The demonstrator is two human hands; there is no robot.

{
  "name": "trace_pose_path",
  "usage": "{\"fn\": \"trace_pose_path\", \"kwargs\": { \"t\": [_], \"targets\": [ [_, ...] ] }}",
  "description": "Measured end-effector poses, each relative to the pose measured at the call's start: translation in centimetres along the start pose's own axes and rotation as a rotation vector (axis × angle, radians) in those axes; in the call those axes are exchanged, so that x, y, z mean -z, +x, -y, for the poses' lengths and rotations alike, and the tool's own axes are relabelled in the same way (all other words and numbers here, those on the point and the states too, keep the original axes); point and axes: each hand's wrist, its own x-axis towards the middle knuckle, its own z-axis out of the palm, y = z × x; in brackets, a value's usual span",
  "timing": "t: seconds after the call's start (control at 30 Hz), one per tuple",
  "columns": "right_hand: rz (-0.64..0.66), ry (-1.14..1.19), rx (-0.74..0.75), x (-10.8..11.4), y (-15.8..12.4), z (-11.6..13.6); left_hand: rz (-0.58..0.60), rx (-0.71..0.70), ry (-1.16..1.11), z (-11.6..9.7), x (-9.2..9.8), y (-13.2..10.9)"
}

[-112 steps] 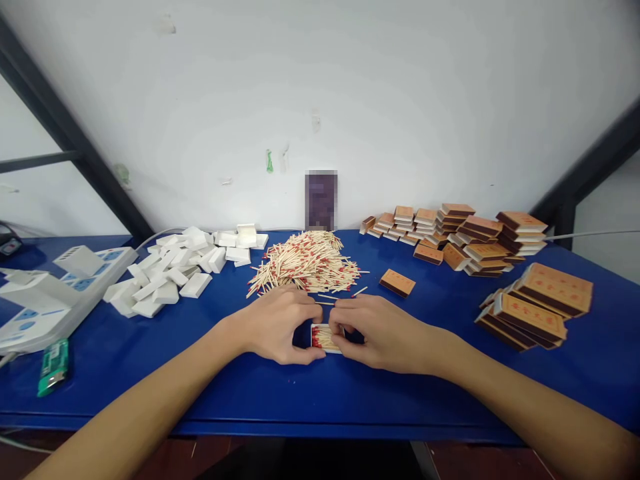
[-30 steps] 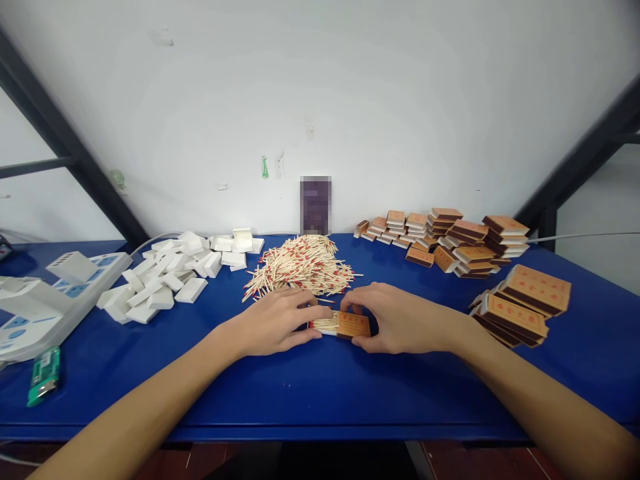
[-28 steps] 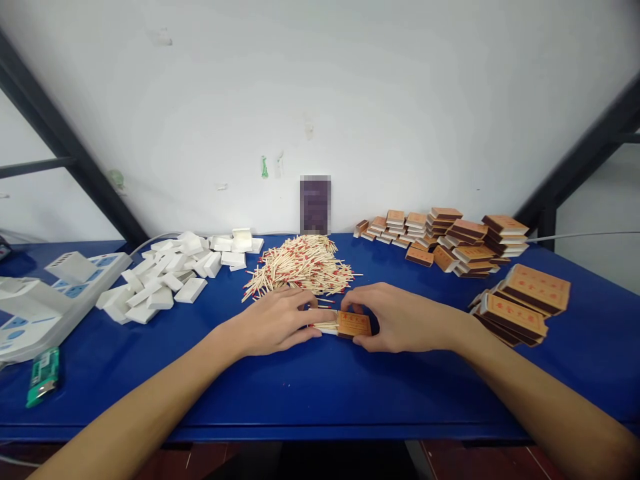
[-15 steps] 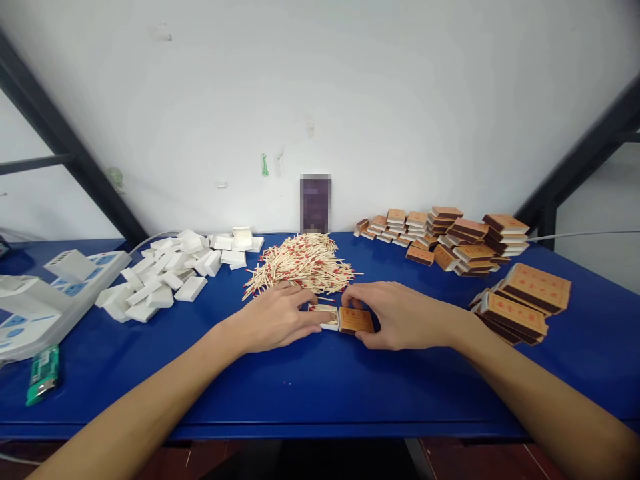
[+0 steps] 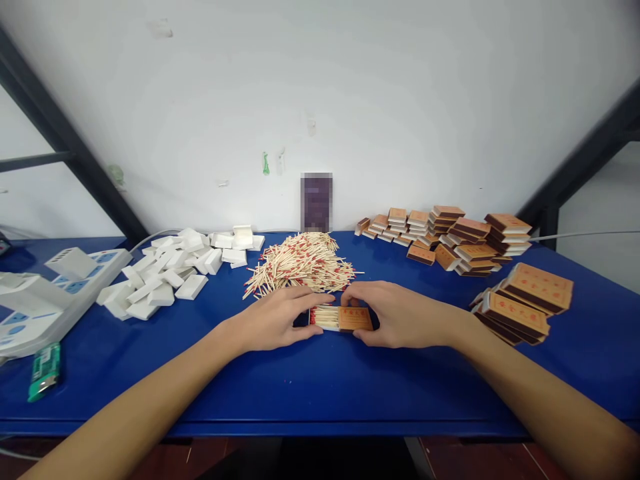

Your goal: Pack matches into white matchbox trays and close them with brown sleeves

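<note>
My left hand (image 5: 280, 319) grips the left end of a white matchbox tray (image 5: 326, 329) between thumb and fingers. Matches (image 5: 325, 317) lie side by side in it, red heads to the left. The tray's right end meets an orange-brown matchbox sleeve (image 5: 355, 319), which my right hand (image 5: 395, 315) holds between thumb and index finger. How far the tray reaches inside the sleeve I cannot tell. Just behind both hands is a heap of loose matches (image 5: 303, 263) with red tips.
White trays (image 5: 170, 270) are piled at the left. Orange-brown matchbox sleeves (image 5: 473, 253) are stacked at back right, and more matchboxes (image 5: 533, 293) at right. A power strip (image 5: 75, 287) and a green packet (image 5: 45, 371) lie far left on the blue table (image 5: 320, 393).
The left fingers have moved off the tray's middle to its left end. Its row of matches now shows more fully, and the tray meets the sleeve without the earlier visible gap.
</note>
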Motion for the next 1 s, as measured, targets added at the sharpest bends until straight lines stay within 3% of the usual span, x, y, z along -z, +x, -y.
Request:
{"fn": "trace_pose_path", "kwargs": {
  "t": [0.2, 0.57, 1.0],
  "targets": [
    [-0.010, 0.074, 0.011, -0.5, 0.3, 0.0, -0.002, 0.084, -0.112, -0.3, -0.3, 0.2],
    [-0.128, 0.123, 0.096, -1.4, 1.0, 0.5, -0.076, 0.065, -0.283, -0.6, -0.5, 0.2],
    [-0.105, 0.126, 0.185, -2.7, 1.4, 0.4, -0.014, 0.027, -0.289, -0.5, -0.4, 0.2]
  ]
}}
